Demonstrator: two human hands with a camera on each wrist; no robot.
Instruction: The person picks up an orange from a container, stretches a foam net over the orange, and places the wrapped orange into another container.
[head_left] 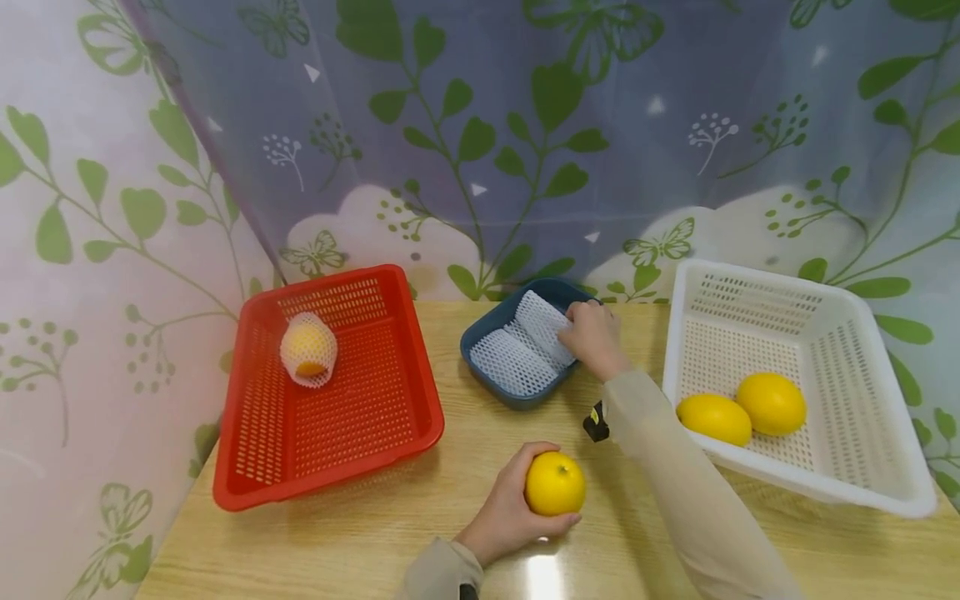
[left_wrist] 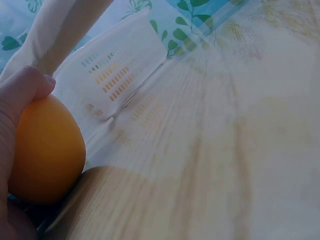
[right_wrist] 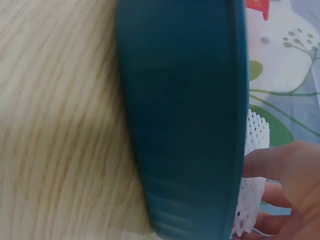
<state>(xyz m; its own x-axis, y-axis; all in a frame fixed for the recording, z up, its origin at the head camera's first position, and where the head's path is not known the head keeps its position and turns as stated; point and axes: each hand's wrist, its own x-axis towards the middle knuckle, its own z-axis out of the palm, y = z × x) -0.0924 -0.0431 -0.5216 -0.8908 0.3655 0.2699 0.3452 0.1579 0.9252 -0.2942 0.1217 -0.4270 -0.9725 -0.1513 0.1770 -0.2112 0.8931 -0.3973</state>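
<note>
My left hand (head_left: 517,512) grips a yellow-skinned orange (head_left: 555,484) low over the front of the table, thumb and fingers around its sides. The same orange (left_wrist: 50,150) fills the left side of the left wrist view. My right hand (head_left: 595,337) reaches over the right rim of a dark blue basin (head_left: 517,403) and pinches a white foam net sleeve (head_left: 542,321). Another net sleeve (head_left: 510,362) lies flat in the basin beside it. In the right wrist view the basin's wall (right_wrist: 185,120) hides part of the pinched net, with fingers right at the rim.
On the left, a red basket (head_left: 431,429) holds one fruit wrapped in foam net (head_left: 308,350). A white basket (head_left: 888,375) at right holds two yellow oranges (head_left: 771,404). A patterned curtain (head_left: 450,125) hangs behind the wooden table (head_left: 337,533).
</note>
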